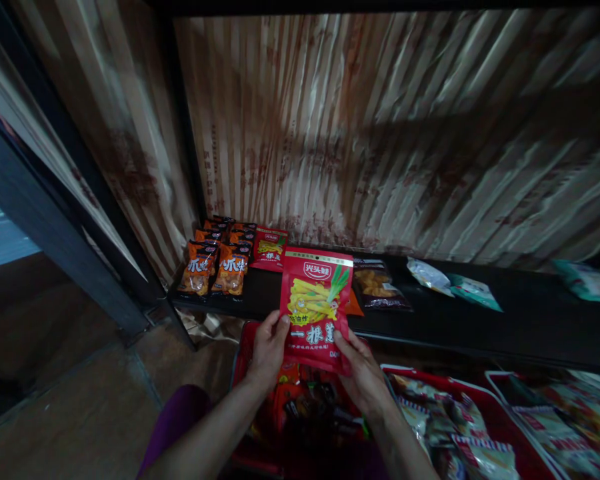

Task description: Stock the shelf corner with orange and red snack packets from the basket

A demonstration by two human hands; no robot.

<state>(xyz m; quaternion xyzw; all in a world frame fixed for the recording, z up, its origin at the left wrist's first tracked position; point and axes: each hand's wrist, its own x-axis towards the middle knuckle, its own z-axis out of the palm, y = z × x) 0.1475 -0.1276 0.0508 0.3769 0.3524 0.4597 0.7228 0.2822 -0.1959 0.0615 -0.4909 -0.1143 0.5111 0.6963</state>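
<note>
A red snack bag (316, 310) with yellow sticks and a green onion printed on it is held upright before me. My left hand (270, 343) pinches its lower left edge, thumb on the front. On the lower right edge my right hand (360, 363) is closed the same way. Behind it on the black shelf (290, 288) lies a matching red bag (270, 250), partly overlapped by the held one. To the left stand rows of orange and black snack bags (231, 268). Below my hands is a red basket (245, 347) with assorted packets inside.
Right of the held bag, a dark clear-fronted snack bag (380, 285) lies on the shelf, then a white packet (429, 276) and teal packets (475, 292). Packet-filled baskets (525, 427) stand at lower right. A dark shelf post (183, 127) rises at left before a pleated curtain (300, 133).
</note>
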